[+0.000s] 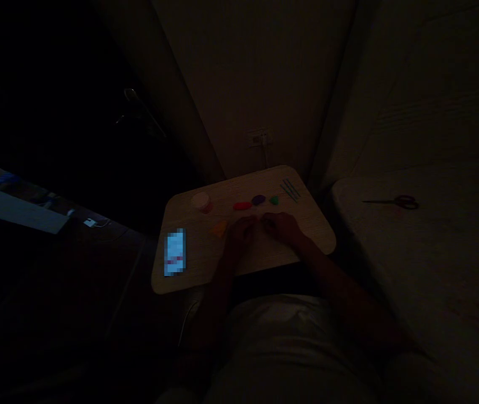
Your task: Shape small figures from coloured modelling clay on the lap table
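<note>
On the small wooden table (199,269), my left hand (241,229) is curled with its fingertips pointing at my other hand. My right hand (280,226) is bent inward the same way, just right of it. What the fingers hold, if anything, is lost in the dark. Left of my left hand lies an orange piece (219,229). Beyond both hands sit a red oblong lump (242,206), a purple oval lump (258,200) and a smaller green lump (274,200). They look like modelling clay.
A round tub with a pale lid (201,201) stands at the table's far left, and several thin sticks (290,191) lie far right. A lit phone (174,252) is at the near left. Scissors (395,202) rest on the pale surface to the right. A wall socket (259,137) is behind.
</note>
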Demonstrator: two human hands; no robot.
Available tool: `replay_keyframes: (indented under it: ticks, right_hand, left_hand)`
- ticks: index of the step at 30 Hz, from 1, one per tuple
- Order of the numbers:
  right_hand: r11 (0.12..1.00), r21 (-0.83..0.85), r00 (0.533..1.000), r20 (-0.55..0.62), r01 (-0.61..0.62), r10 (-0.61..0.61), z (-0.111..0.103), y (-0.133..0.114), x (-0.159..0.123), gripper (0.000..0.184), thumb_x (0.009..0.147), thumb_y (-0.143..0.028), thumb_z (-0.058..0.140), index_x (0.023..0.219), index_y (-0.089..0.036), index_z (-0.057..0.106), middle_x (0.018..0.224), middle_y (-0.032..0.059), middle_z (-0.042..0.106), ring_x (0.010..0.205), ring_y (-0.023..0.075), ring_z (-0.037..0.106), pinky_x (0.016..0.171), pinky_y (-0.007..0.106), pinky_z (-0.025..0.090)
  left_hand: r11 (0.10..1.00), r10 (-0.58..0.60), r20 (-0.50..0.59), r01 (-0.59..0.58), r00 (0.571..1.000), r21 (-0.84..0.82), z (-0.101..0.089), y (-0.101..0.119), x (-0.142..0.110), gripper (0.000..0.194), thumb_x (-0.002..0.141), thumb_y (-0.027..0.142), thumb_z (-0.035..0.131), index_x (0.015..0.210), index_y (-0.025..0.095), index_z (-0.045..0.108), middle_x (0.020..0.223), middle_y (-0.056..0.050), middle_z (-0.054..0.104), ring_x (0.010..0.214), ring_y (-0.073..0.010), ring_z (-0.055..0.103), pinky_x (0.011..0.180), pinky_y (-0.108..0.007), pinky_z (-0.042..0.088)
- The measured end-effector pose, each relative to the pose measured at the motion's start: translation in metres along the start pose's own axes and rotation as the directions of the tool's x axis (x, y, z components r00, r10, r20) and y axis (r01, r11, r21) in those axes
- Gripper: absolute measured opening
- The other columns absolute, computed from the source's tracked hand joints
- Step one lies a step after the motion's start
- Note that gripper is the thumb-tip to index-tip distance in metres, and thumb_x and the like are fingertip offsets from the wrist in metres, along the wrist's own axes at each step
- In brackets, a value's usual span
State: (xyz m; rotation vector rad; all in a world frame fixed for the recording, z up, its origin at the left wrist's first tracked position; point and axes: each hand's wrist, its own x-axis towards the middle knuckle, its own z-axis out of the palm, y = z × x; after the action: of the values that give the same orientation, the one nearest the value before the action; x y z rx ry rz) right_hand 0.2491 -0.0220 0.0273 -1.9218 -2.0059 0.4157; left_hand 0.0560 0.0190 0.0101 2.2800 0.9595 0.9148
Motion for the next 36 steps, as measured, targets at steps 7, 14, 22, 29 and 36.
replay_keyframes:
  ticks: [7,14,22,29,36]
  right_hand:
    - [0.991,-0.019,0.989,-0.071,-0.133,0.131,0.005,-0.006,-0.001,0.036,0.1,-0.04,0.049,0.124,-0.024,0.07,0.102,0.0114,0.079,0.09,0.0265,0.072,0.075,0.031,0.044]
    - [0.977,0.074,0.971,-0.117,-0.202,0.209,0.003,-0.002,-0.001,0.034,0.099,-0.037,0.05,0.124,-0.025,0.07,0.103,0.0098,0.079,0.093,0.0264,0.073,0.076,0.032,0.045]
    - [0.981,0.088,0.976,-0.113,-0.176,0.185,0.004,-0.001,-0.001,0.034,0.1,-0.04,0.049,0.123,-0.026,0.072,0.101,0.0097,0.08,0.092,0.0261,0.073,0.075,0.032,0.044]
    - [0.984,0.087,0.98,-0.116,-0.154,0.163,0.006,0.003,-0.001,0.034,0.099,-0.038,0.053,0.125,-0.026,0.072,0.103,0.0088,0.08,0.096,0.0255,0.072,0.076,0.031,0.045]
    - [0.982,0.098,0.978,-0.117,-0.161,0.172,0.005,0.002,-0.001,0.034,0.099,-0.038,0.052,0.124,-0.027,0.072,0.102,0.0087,0.08,0.094,0.0254,0.072,0.077,0.031,0.045]
  left_hand:
    - [0.992,0.035,-0.042,-0.03,0.998,0.121,-0.001,0.002,0.0,0.032,0.094,0.009,0.055,0.123,0.018,0.064,0.127,-0.012,0.065,0.123,-0.0245,0.062,0.112,-0.043,0.051]
    - [0.957,-0.001,-0.063,0.019,0.998,0.29,0.005,0.0,0.004,0.037,0.098,0.027,0.059,0.135,0.021,0.058,0.139,-0.015,0.058,0.132,-0.0308,0.055,0.116,-0.049,0.044]
    - [0.966,0.003,-0.022,0.003,1.0,0.258,0.0,0.007,0.006,0.019,0.1,0.033,0.06,0.112,0.02,0.065,0.116,-0.01,0.068,0.111,-0.0257,0.062,0.103,-0.042,0.049]
    - [0.991,-0.133,-0.053,0.133,0.99,-0.005,-0.005,0.005,0.002,0.009,0.096,0.025,0.062,0.102,0.019,0.067,0.101,-0.006,0.073,0.093,-0.0201,0.068,0.086,-0.033,0.055]
    - [0.993,-0.116,-0.092,0.115,0.989,-0.016,-0.008,0.006,0.003,0.01,0.092,0.02,0.068,0.101,0.02,0.072,0.103,-0.006,0.075,0.097,-0.0205,0.07,0.091,-0.034,0.056]
